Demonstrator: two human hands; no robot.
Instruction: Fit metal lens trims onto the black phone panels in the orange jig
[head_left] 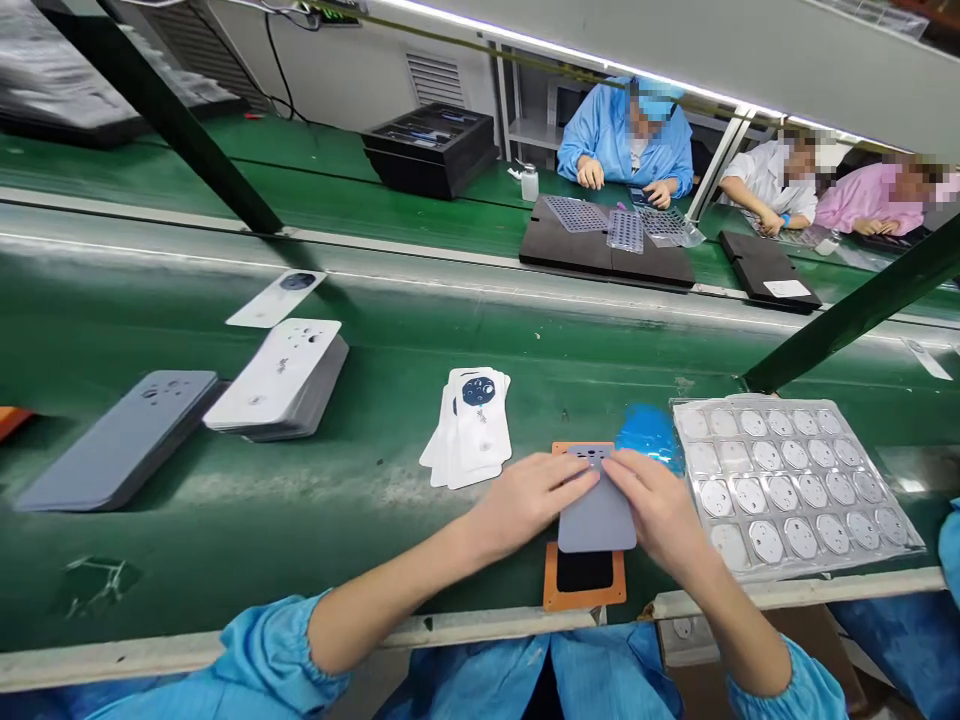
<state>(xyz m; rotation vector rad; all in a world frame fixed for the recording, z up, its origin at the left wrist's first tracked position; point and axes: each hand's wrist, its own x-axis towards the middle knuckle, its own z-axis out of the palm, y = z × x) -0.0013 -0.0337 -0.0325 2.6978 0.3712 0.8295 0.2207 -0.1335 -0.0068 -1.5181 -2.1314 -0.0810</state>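
The gray panel (598, 522) is thin and flat with rounded corners; small holes cluster at its far end. It lies lengthwise over the orange fixture (585, 601), whose black center and near rim show below it. The left hand (534, 497) and right hand (661, 512) touch its far portion. The fixture sits at the near edge of the green bench (337, 490).

No text can be read (the small printed marks on the white cards (474, 432) are too blurred).
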